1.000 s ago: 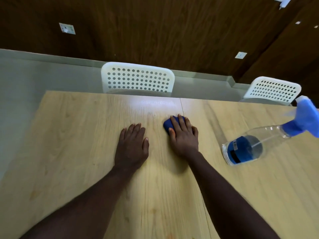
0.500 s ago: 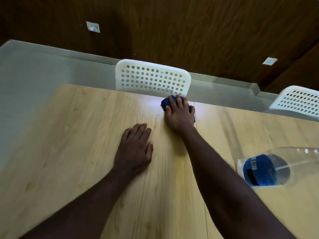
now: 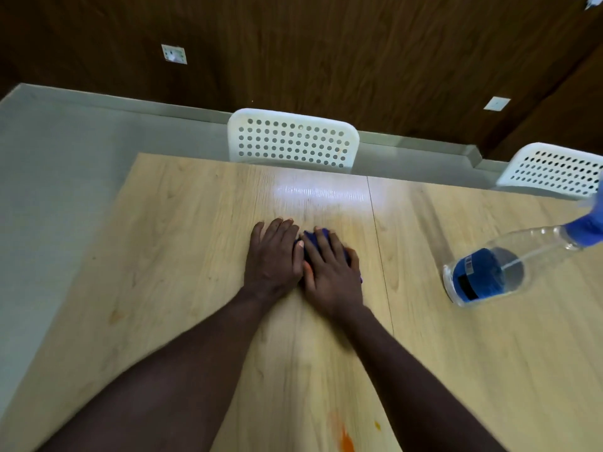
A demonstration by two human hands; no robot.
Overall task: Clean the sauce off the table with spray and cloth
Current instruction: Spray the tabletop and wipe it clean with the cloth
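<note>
Wall (image 3: pixel 326 60): dark brown wood panelling with a streaked grain, running across the far side.
Table (image 3: pixel 163 256): pale wood-grain laminate, flat and matte, with a thin straight seam from far edge to near edge. A soft patch of glare lies near the far edge.
Floor (image 3: pixel 65 158): smooth plain grey, with a matching skirting strip at the foot of the wall.
Chairs: two white moulded plastic backrests with rounded corners, pierced with rows of round holes. One (image 3: pixel 293 141) stands at the far edge of the table, the other (image 3: pixel 554 172) at the far right.
Spray bottle (image 3: pixel 509 269): clear plastic cylinder with a blue label band, a thin dip tube and a blue trigger head. It sits on the table well right of the hands. At this distorted edge it is hard to say whether it stands or lies.
Left hand (image 3: pixel 272 259): flat on the table, fingers straight, holding nothing, its thumb side touching the cloth.
Right hand (image 3: pixel 332 272): laid palm-down over the cloth, fingers extended and pressing it to the table.
Cloth (image 3: pixel 310 241): dark blue, soft and bunched, mostly covered, just left of the seam.
Sauce (image 3: pixel 346 440): an orange smear and a small speck at the near edge, between the forearms.
Wall plates: two small pale squares (image 3: pixel 174 54) (image 3: pixel 496 103).
</note>
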